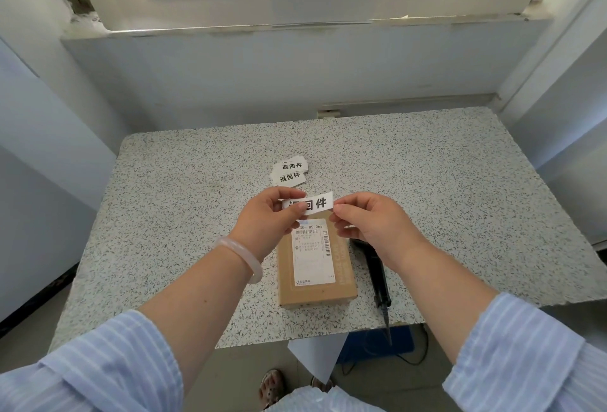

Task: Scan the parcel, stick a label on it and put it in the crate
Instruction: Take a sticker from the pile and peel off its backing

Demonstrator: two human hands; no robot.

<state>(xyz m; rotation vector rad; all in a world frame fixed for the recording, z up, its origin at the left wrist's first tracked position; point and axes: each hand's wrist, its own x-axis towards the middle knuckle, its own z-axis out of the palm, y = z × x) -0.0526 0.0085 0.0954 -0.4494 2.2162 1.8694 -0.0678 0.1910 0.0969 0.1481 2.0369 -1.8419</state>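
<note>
Label [318, 204] crosswise; parcel [316, 267] lengthwise, front-to-back.

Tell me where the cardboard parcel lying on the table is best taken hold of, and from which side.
Probably across its narrow width at the near end, from above. The parcel lies flat, long sides running away from the person; the left hand and right hand pinch the label over its far end, and the scanner lies along its right side.

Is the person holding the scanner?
No, the scanner lies on the table beside the parcel; left hand and right hand pinch a label.
</note>
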